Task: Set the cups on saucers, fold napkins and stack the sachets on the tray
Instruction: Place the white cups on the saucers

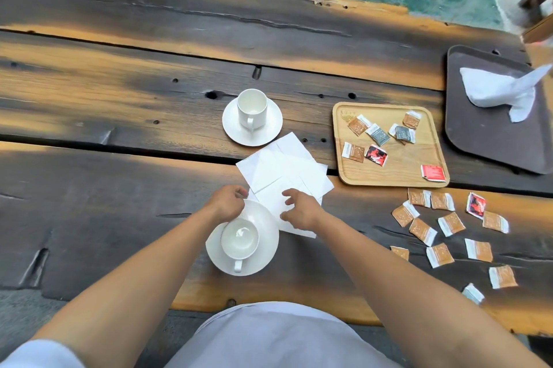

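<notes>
Two white cups stand on white saucers: the near cup (240,238) on its saucer (266,236), the far cup (252,108) on its saucer (270,125). Between them lie white paper napkins (284,167), spread flat and overlapping. My left hand (228,201) pinches the napkins' near left corner above the near saucer. My right hand (300,209) rests on the near napkin with fingers curled on its edge. A light wooden tray (401,164) to the right holds several sachets (377,134). More sachets (449,233) lie loose on the table near its right front.
A dark brown tray (490,140) at the far right carries a crumpled white cloth (496,89). The table is rough dark and orange wood with cracks. A green patterned rug lies beyond it. A wooden chair leg shows at top right.
</notes>
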Motion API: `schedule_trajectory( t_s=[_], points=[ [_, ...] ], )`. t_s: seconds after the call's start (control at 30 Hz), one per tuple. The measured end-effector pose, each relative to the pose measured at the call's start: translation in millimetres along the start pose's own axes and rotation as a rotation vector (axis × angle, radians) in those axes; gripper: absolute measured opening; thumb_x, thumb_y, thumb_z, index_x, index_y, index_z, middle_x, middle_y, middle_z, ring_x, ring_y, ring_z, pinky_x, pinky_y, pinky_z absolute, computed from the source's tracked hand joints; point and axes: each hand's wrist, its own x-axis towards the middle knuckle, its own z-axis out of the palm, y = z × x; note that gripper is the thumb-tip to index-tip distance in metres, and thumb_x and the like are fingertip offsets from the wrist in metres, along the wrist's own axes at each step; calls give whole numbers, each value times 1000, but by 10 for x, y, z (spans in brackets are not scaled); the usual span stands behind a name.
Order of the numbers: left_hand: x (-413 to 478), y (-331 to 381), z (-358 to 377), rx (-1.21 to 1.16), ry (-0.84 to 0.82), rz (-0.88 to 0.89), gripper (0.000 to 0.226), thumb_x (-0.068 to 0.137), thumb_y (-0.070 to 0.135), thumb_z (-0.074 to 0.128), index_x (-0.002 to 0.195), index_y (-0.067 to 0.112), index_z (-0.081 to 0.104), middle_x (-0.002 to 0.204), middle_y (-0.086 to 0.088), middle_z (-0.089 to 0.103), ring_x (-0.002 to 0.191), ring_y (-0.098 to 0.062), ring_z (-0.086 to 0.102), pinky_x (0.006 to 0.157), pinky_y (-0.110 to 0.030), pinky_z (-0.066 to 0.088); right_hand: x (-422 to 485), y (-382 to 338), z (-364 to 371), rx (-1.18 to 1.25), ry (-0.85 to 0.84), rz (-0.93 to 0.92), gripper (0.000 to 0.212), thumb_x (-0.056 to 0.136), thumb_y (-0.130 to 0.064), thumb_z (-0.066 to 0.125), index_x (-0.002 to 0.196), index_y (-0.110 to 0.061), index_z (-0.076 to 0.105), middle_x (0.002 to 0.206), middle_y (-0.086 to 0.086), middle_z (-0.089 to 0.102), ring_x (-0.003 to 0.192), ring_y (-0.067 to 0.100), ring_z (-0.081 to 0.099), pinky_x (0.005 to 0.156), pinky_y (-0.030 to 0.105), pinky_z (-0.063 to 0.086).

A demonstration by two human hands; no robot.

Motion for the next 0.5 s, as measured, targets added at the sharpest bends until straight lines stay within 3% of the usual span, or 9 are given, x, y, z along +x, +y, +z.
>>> schedule_trajectory(
  t_s=[0.07,0.2,0.37,0.5],
  points=[
    [106,92,30,-18,5,-19,35,91,5,38,117,14,60,114,-7,61,91,-24,58,62,-30,51,94,-7,-113,17,2,4,62,86,-17,64,144,-19,40,135,5,53,113,27,58,88,33,53],
    [333,259,111,-27,0,-45,30,89,6,41,111,18,60,115,-11,60,88,-29,60,67,-31,53,294,-16,-316,15,15,14,55,87,-20,61,140,-17,44,129,4,57,109,25,59,95,39,52],
    [578,265,140,98,63,-91,26,84,9,48,106,18,59,118,-9,62,108,-28,58,82,-29,47,546,65,-491,-56,81,26,54,88,-21,58,140,-17,45,132,4,57,119,23,53,86,24,41],
    [710,178,158,86,203,-173,20,82,10,54,102,9,59,102,-8,67,105,-28,60,81,-33,50,705,125,-570,-126,187,56,61,88,-19,57,146,-14,37,147,12,39,132,31,41,104,36,38]
  ],
)
